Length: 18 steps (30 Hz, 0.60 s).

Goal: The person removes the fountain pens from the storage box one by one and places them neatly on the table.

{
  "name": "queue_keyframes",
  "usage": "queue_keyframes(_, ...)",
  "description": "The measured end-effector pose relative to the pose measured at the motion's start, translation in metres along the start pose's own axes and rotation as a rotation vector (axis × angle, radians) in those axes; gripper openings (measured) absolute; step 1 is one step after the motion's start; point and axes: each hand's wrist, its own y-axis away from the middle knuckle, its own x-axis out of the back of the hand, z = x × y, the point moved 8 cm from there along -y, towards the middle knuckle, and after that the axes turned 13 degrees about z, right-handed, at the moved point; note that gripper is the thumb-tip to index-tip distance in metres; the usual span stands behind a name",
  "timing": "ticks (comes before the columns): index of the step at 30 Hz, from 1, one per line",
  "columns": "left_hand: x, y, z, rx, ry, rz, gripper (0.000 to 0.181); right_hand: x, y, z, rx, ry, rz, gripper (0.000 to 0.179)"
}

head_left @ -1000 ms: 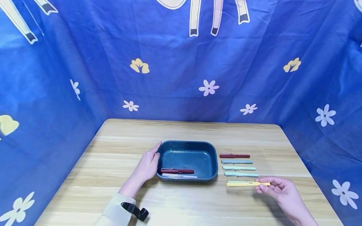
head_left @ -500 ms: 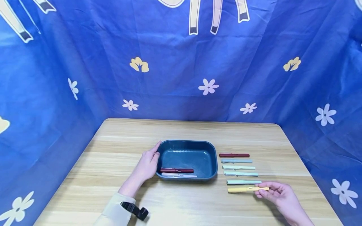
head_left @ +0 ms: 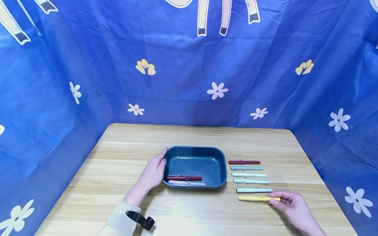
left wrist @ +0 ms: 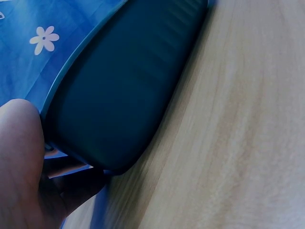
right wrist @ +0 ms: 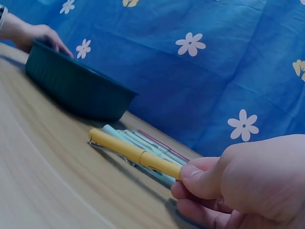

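Observation:
My left hand (head_left: 154, 171) grips the left end of a dark teal box (head_left: 225, 168), thumb at its rim. In the left wrist view the box's outer wall (left wrist: 119, 90) fills the middle, with fingers (left wrist: 78, 188) bent at its end. Inside the box, a dark red pen (head_left: 184, 178) and a pale pen (head_left: 187, 183) lie along the front wall. My right hand (head_left: 290, 208) pinches one end of a yellow pen (head_left: 255, 198) between thumb and fingertips. That pen lies level, close over the table, just in front of a mint pen (head_left: 254, 190).
Behind the mint pen, several capped pens lie in a rough column right of the box: a dark red pen (head_left: 244, 162) farthest, then a light blue pen (head_left: 246, 168) and pale green ones (head_left: 251, 181). Blue patterned cloth (head_left: 189, 82) walls in the wooden table (head_left: 97, 196).
My right hand has brought the yellow pen toward the front edge and lowered it, uncovering the mint pen behind. The left hand and box have stayed in place.

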Motion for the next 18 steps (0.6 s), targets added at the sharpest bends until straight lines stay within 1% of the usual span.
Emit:
queue_keyframes(3, -0.0004, -0.0001, 0.0001, -0.003, 0.001, 0.002, 0.047, 0.0019, -0.0002, -0.0022, 0.063, 0.127, 0.038, 0.018)
queue_keyframes(7, -0.0002, -0.0001, 0.0003, -0.006, 0.001, 0.005, 0.047, -0.0003, -0.0001, -0.0044, 0.122, 0.231, 0.035, 0.015)
queue_keyframes(13, -0.0007, -0.0002, 0.0002, -0.004, -0.002, 0.002, 0.047, -0.0025, -0.0004, -0.0073, 0.208, 0.306, 0.032, 0.018)
queue_keyframes(18, -0.0009, -0.0001, -0.0001, -0.005, -0.004, 0.003, 0.047, -0.0015, -0.0005, -0.0063, 0.218, 0.343, 0.036, 0.019)
